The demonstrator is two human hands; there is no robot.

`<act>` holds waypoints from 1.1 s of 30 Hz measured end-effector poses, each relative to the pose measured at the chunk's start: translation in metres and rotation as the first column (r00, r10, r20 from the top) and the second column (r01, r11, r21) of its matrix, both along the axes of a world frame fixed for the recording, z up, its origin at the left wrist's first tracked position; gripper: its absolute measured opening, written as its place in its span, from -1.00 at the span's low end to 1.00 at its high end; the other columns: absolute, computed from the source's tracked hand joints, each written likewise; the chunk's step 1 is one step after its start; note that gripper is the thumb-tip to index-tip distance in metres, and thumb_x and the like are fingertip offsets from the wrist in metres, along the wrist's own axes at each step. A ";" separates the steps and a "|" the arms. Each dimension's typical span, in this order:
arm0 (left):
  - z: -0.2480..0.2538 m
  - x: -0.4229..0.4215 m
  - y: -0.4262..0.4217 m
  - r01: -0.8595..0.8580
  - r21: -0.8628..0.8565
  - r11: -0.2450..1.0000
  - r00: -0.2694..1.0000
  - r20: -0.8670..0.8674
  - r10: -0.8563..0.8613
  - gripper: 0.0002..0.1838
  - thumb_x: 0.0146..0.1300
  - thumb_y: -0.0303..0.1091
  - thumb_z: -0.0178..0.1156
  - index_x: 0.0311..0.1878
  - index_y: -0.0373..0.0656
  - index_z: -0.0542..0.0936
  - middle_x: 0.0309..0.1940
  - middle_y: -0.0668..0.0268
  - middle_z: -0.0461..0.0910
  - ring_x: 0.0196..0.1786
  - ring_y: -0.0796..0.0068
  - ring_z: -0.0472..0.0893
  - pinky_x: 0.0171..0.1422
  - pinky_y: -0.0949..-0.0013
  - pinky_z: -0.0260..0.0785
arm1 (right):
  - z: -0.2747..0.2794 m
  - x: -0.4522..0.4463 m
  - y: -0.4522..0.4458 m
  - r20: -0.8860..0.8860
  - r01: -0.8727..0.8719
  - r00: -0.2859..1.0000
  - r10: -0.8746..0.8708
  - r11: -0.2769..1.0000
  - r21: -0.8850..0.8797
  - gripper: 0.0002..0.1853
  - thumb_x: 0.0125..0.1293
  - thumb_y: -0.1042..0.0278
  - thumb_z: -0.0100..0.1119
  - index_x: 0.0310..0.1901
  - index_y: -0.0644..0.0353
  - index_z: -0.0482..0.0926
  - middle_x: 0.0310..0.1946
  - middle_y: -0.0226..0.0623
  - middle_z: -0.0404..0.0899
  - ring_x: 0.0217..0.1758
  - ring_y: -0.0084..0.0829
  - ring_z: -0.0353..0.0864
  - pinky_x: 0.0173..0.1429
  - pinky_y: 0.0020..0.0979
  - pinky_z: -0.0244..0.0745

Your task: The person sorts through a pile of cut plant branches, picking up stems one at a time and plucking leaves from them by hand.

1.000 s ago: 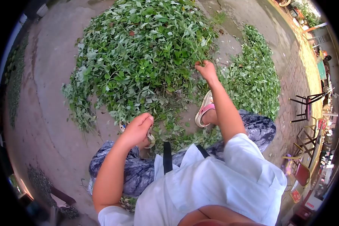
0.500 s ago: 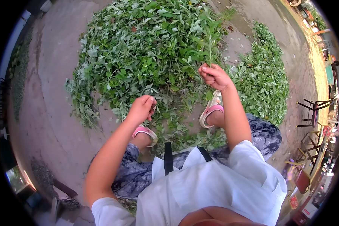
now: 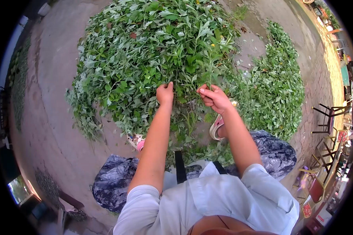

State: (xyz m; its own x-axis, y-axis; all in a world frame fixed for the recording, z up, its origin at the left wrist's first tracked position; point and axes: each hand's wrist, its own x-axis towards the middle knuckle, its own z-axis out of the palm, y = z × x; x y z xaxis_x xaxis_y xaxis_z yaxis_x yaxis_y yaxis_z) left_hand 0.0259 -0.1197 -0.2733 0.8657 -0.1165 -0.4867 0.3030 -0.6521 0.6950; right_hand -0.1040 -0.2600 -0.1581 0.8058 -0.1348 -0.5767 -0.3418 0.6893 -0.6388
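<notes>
A big heap of cut leafy green plants point(image 3: 137, 62) lies on the ground in front of me. My right hand point(image 3: 215, 98) is closed in a pinch around the lower end of a leafy stem point(image 3: 210, 68), whose top rises over the heap's near right side. To its left, my left hand point(image 3: 165, 94) touches or hovers just over the heap's near edge, thumb and fingers pressed together. What it grips, if anything, is lost among the leaves.
A second, smaller pile of greens point(image 3: 276, 86) lies to the right. Loose leaves are strewn between my feet, which wear clogs point(image 3: 216, 127). Chairs point(image 3: 328, 117) stand along the right side; bare concrete point(image 3: 51, 98) stretches to the left.
My left hand has moved forward and right to the heap's edge. My right hand has come nearer and slightly left, still pinching the stem. The left foot has shifted left.
</notes>
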 end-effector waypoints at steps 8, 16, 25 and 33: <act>0.028 0.005 0.028 -0.234 -0.336 0.912 0.956 -0.248 0.154 -0.67 0.15 -0.16 0.11 -0.53 -0.26 0.47 -0.74 0.45 0.33 -0.64 0.66 0.28 -0.57 0.48 0.16 | -0.002 0.007 -0.026 -0.016 0.126 0.991 -0.129 0.982 -0.143 -0.87 0.16 0.39 0.09 -0.32 0.25 0.43 -0.61 -0.50 0.36 -0.78 -0.79 0.04 -0.71 -0.70 -0.12; 0.103 -0.048 0.015 0.150 -0.656 0.739 0.960 -0.082 -0.268 -0.65 0.32 -0.16 -0.19 -0.07 -0.20 0.46 -0.40 0.29 0.47 -0.55 0.58 0.41 -0.42 0.54 0.35 | 0.003 0.026 0.030 -0.013 -0.105 0.995 0.104 0.978 -0.179 -0.85 0.17 0.37 0.10 -0.30 0.27 0.45 -0.48 -0.36 0.51 -0.79 -0.79 0.04 -0.72 -0.70 -0.11; 0.151 0.039 0.117 0.171 -0.320 0.932 0.985 0.093 -0.148 -0.74 0.29 -0.18 -0.09 -0.44 -0.13 0.32 -0.76 0.56 0.17 -0.73 0.78 0.12 -0.69 0.63 -0.06 | -0.082 0.024 -0.008 0.037 0.144 0.981 -0.192 0.578 -0.804 -0.68 -0.04 0.23 0.28 -0.31 0.26 0.48 -0.61 -0.41 0.43 -0.68 -0.64 0.28 -0.58 -0.54 0.22; 0.219 0.037 0.401 -0.025 0.212 0.977 0.880 0.469 -0.079 -0.68 0.29 -0.17 -0.11 -0.41 -0.21 0.46 -0.73 0.52 0.21 -0.66 0.75 0.14 -0.60 0.56 0.00 | -0.113 0.044 0.032 -0.481 -0.416 0.870 -0.112 0.358 -0.836 -0.64 -0.14 0.20 0.28 -0.37 0.34 0.54 -0.48 -0.06 0.57 -0.40 -0.18 0.56 -0.22 -0.33 0.43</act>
State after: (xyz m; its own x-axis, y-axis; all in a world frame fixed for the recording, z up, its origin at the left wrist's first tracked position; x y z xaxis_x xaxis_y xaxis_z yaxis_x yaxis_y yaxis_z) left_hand 0.0630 0.2810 -0.0544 0.9956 -0.0862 -0.0361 -0.0474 -0.7986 0.6000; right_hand -0.0599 -0.2279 -0.2712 0.6038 -0.6729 -0.4274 -0.7538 -0.3076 -0.5807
